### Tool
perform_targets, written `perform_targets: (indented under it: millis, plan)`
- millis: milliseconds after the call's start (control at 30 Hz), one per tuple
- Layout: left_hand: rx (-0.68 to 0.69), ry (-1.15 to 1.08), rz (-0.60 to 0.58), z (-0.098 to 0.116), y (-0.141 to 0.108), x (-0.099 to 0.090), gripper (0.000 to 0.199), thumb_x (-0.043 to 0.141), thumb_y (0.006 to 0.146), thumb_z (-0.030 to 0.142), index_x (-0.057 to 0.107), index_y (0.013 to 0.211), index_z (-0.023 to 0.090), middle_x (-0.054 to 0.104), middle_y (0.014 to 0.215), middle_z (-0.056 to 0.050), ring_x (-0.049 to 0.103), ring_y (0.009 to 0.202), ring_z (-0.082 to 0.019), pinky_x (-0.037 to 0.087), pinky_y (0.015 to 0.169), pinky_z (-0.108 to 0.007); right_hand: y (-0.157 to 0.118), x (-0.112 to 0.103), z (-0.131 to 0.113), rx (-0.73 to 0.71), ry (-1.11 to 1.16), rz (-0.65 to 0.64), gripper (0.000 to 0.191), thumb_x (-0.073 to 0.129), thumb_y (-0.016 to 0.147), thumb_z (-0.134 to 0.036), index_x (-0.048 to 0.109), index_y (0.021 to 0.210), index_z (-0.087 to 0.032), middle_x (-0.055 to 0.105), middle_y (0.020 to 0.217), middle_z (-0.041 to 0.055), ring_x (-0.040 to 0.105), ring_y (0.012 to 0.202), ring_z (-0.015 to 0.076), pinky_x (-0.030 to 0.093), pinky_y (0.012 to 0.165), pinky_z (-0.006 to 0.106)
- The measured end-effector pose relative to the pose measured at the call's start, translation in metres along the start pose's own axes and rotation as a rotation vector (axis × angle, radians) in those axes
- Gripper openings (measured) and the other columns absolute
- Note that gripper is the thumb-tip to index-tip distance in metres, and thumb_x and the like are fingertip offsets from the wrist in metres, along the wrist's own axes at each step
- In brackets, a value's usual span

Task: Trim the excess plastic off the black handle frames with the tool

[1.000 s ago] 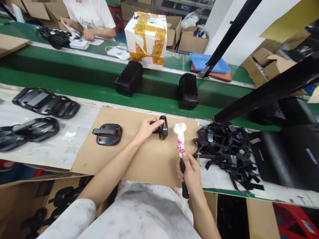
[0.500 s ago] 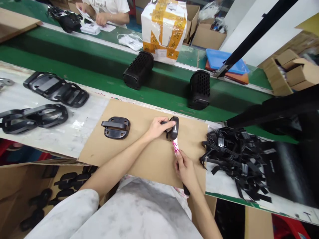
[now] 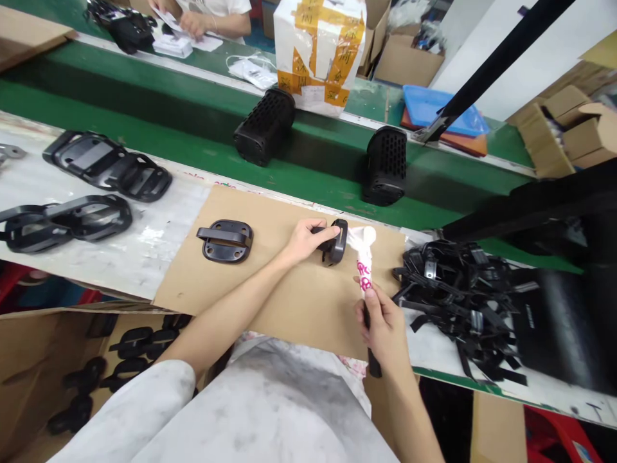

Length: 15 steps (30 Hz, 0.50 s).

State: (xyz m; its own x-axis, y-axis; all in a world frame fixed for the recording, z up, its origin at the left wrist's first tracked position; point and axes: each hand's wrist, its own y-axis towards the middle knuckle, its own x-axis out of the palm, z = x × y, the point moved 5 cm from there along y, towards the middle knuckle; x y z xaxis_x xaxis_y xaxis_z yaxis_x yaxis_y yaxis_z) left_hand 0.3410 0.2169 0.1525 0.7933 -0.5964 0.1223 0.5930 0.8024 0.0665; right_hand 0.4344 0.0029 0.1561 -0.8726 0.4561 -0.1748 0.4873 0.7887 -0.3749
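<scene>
Head: hammer (image 3: 365, 273) over cardboard sheet (image 3: 299, 305); green channel (image 3: 321, 170), taped box (image 3: 315, 48) beyond.

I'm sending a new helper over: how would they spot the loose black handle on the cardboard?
Find the brown cardboard in the middle of the picture. On its left side lies the handle: a rounded plate crossed by a bar. Unlike the black part in the left hand, it lies flat with no hand on it.
</scene>
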Motion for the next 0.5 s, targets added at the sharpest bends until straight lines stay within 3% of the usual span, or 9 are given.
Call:
perform_targets:
  millis: [167, 267, 367, 500]
  plan:
    - [-0.013, -0.053, 0.016, 0.000, 0.005, -0.005, 0.061, 0.078, 0.076, 0.053, 0.032, 0.054, 0.019, 0.026, 0.056, 0.005, 0.027, 0.054, -0.008, 0.022, 0.055, -0.027, 0.001, 0.005, 0.008, -0.043, -0.191, -0.158, 0.053, 0.049, 0.101, -0.062, 0.069, 0.120, -0.017, 0.051, 0.057, -0.0048, 0.042, 0.043, 0.0114, 0.032, 0.040, 0.022]
    - [-0.033, -0.182, 0.129, 0.009, 0.012, -0.021, 0.062, 0.077, 0.074, 0.057, 0.032, 0.053, 0.020, 0.027, 0.055, 0.005, 0.027, 0.051, -0.008, 0.024, 0.052, -0.027, 0.001, -0.011, 0.006, -0.153, -0.326, -0.025, 0.050, 0.051, 0.102, -0.057, 0.069, 0.128, -0.019, 0.064, 0.069, -0.0003, 0.056, 0.054, 0.0150, 0.043, 0.050, 0.024]
    - [-0.063, -0.459, 0.210, 0.019, 0.015, -0.037, 0.064, 0.071, 0.079, 0.056, 0.023, 0.055, 0.021, 0.020, 0.053, 0.005, 0.027, 0.046, -0.008, 0.030, 0.049, -0.026, 0.003, -0.020, 0.000, -0.248, -0.481, 0.131, 0.046, 0.049, 0.104, -0.051, 0.068, 0.132, -0.020, 0.074, 0.088, 0.0060, 0.070, 0.079, 0.0236, 0.055, 0.074, 0.033]
    - [-0.112, -0.690, 0.221, 0.023, 0.011, -0.046, 0.055, 0.067, 0.079, 0.038, 0.019, 0.057, 0.021, 0.017, 0.051, 0.005, 0.027, 0.045, -0.008, 0.034, 0.048, -0.025, 0.012, -0.008, -0.014, -0.411, -0.656, 0.219, 0.043, 0.048, 0.102, -0.038, 0.069, 0.132, -0.015, 0.069, 0.123, 0.0186, 0.065, 0.117, 0.0341, 0.050, 0.105, 0.053]
